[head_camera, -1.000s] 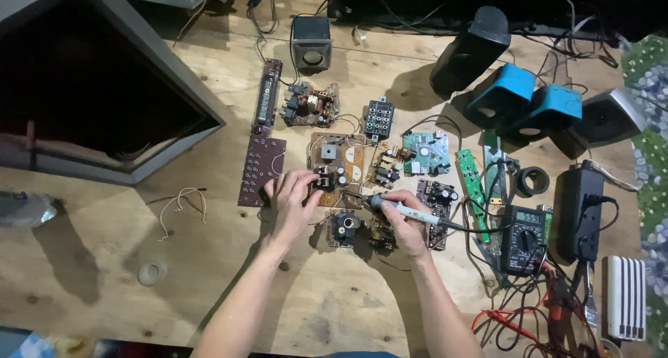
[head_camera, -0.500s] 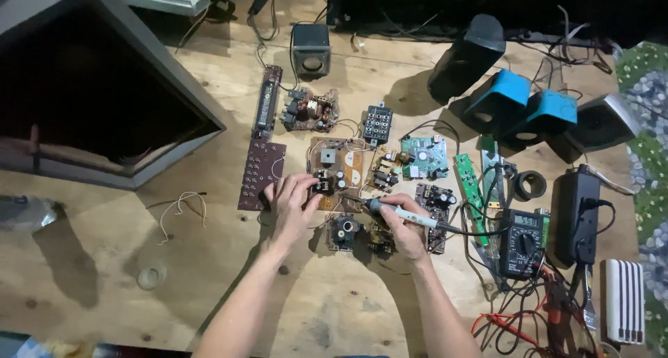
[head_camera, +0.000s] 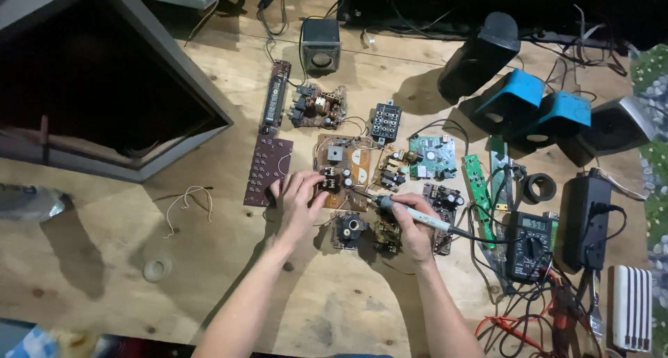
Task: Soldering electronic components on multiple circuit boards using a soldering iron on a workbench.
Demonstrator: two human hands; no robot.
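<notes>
My left hand (head_camera: 298,203) rests on the left edge of an orange-brown circuit board (head_camera: 356,162) at the middle of the wooden table, fingers pressing down beside its black components. My right hand (head_camera: 415,226) grips a soldering iron (head_camera: 409,212) like a pen, its tip pointing left toward the lower edge of that board. A small dark board with a round part (head_camera: 348,228) lies just below, between my two hands.
Other boards lie around: a brown perforated one (head_camera: 268,169), a long dark strip (head_camera: 275,98), a green one (head_camera: 432,156). A multimeter (head_camera: 529,243), black adapter (head_camera: 588,220), blue speakers (head_camera: 518,100) and tangled wires crowd the right. A large dark open cabinet (head_camera: 104,86) fills the upper left.
My left hand has slid slightly onto the orange-brown board. The soldering iron tip has moved a little up and left toward the board.
</notes>
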